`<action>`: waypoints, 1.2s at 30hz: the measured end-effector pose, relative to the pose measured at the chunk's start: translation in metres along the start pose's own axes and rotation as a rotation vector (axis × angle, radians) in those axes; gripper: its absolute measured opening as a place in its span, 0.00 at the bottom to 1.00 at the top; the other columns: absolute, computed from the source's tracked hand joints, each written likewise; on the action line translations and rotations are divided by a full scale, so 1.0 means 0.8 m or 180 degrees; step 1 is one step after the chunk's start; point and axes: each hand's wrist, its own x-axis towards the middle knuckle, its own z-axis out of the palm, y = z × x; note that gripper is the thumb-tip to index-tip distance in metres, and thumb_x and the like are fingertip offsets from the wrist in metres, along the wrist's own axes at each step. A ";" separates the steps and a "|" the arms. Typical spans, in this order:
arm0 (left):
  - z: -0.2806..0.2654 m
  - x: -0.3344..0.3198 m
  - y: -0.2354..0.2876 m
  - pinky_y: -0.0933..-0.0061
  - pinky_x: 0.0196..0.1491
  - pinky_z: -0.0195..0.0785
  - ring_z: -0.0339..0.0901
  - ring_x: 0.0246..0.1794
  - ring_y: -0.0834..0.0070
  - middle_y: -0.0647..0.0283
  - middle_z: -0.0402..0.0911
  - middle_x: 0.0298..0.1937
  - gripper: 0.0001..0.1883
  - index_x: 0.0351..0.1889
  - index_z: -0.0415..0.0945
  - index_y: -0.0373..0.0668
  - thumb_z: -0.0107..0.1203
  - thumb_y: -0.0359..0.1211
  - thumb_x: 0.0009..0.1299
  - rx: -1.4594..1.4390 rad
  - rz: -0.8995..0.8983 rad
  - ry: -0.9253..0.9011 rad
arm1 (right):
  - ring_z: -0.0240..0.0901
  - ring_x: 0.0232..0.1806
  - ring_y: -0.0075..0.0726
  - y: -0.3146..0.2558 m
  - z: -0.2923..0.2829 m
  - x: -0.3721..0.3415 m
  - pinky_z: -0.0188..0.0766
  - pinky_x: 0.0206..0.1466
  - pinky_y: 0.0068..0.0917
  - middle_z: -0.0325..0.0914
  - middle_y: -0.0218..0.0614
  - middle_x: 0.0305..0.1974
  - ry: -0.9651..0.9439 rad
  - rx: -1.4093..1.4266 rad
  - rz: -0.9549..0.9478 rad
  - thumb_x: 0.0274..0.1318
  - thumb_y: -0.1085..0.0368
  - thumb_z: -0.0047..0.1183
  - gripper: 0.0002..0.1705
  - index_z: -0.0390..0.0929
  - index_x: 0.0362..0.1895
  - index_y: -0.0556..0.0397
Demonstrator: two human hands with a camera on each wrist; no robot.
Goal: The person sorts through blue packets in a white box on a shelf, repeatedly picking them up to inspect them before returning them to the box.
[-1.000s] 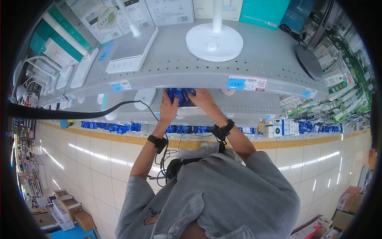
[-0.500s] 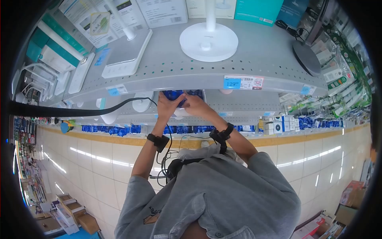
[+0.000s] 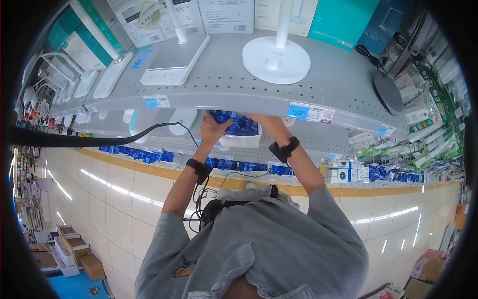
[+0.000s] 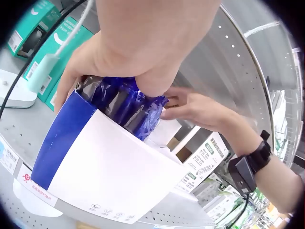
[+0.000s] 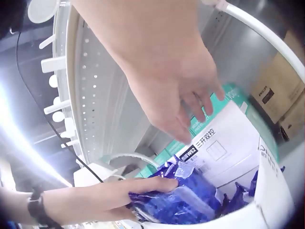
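Observation:
A white box (image 4: 114,167) with a blue end panel stands on the lower shelf, its top open, with shiny blue plastic packets (image 3: 244,125) inside. My left hand (image 3: 213,130) is at the box's left end. In the right wrist view, the thumb and fingers of the left hand (image 5: 109,193) grip a crinkled blue packet (image 5: 178,198) at the box's top. My right hand (image 5: 176,90) hovers over the box's other end, fingers loosely bent and holding nothing. In the head view the upper shelf hides most of that hand.
The upper shelf (image 3: 219,102) overhangs the box closely, with white desk lamps (image 3: 276,61) and a price tag (image 3: 311,112) along it. A printed white carton flap (image 5: 221,148) rises behind the packets. A black cable (image 3: 186,130) hangs near my left wrist.
The two hands were together over the blue packets half a second ago. My right hand has since moved off to the right, under the upper shelf, while the left stays on the packets.

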 end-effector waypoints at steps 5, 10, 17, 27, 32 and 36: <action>-0.007 -0.005 -0.001 0.59 0.51 0.72 0.79 0.48 0.48 0.40 0.78 0.48 0.45 0.54 0.62 0.28 0.73 0.49 0.47 -0.0086 -0.0063 -0.0043 | 0.77 0.39 0.48 0.002 0.009 0.008 0.72 0.45 0.40 0.82 0.43 0.37 -0.1182 -0.0308 0.0641 0.43 0.62 0.63 0.16 0.81 0.39 0.52; -0.009 -0.006 -0.002 0.61 0.48 0.74 0.81 0.45 0.49 0.42 0.81 0.43 0.45 0.53 0.61 0.30 0.73 0.50 0.47 -0.0300 -0.0049 0.0032 | 0.76 0.47 0.49 0.028 0.029 0.022 0.71 0.51 0.42 0.81 0.44 0.45 -0.1723 -0.0749 0.0726 0.42 0.55 0.64 0.25 0.81 0.47 0.48; -0.024 -0.020 0.005 0.60 0.50 0.73 0.80 0.46 0.48 0.42 0.81 0.44 0.49 0.60 0.60 0.31 0.73 0.49 0.47 -0.0070 0.0166 -0.0141 | 0.74 0.54 0.54 0.022 0.023 0.012 0.69 0.57 0.44 0.78 0.50 0.51 -0.1919 -0.0707 0.0339 0.51 0.54 0.62 0.26 0.78 0.54 0.50; -0.075 -0.101 0.036 0.58 0.44 0.75 0.81 0.42 0.48 0.41 0.80 0.41 0.46 0.61 0.59 0.32 0.72 0.47 0.51 0.0005 0.0255 -0.0416 | 0.78 0.40 0.57 -0.069 -0.046 -0.022 0.73 0.44 0.47 0.80 0.51 0.33 -0.2638 -0.0505 0.0506 0.49 0.62 0.60 0.11 0.82 0.34 0.56; -0.109 -0.137 0.022 0.59 0.45 0.75 0.81 0.43 0.48 0.41 0.80 0.44 0.49 0.65 0.55 0.33 0.71 0.47 0.53 0.0205 0.0092 -0.0561 | 0.77 0.37 0.59 -0.108 -0.041 -0.041 0.72 0.41 0.48 0.79 0.52 0.30 -0.2666 -0.0306 0.0479 0.49 0.62 0.60 0.10 0.81 0.31 0.56; -0.130 -0.141 -0.007 0.58 0.48 0.74 0.80 0.46 0.47 0.39 0.79 0.47 0.50 0.66 0.54 0.33 0.70 0.48 0.53 0.0128 -0.0024 -0.0568 | 0.77 0.37 0.58 -0.125 -0.007 -0.047 0.72 0.41 0.48 0.79 0.51 0.29 -0.2798 -0.0425 0.0426 0.48 0.61 0.60 0.11 0.81 0.30 0.56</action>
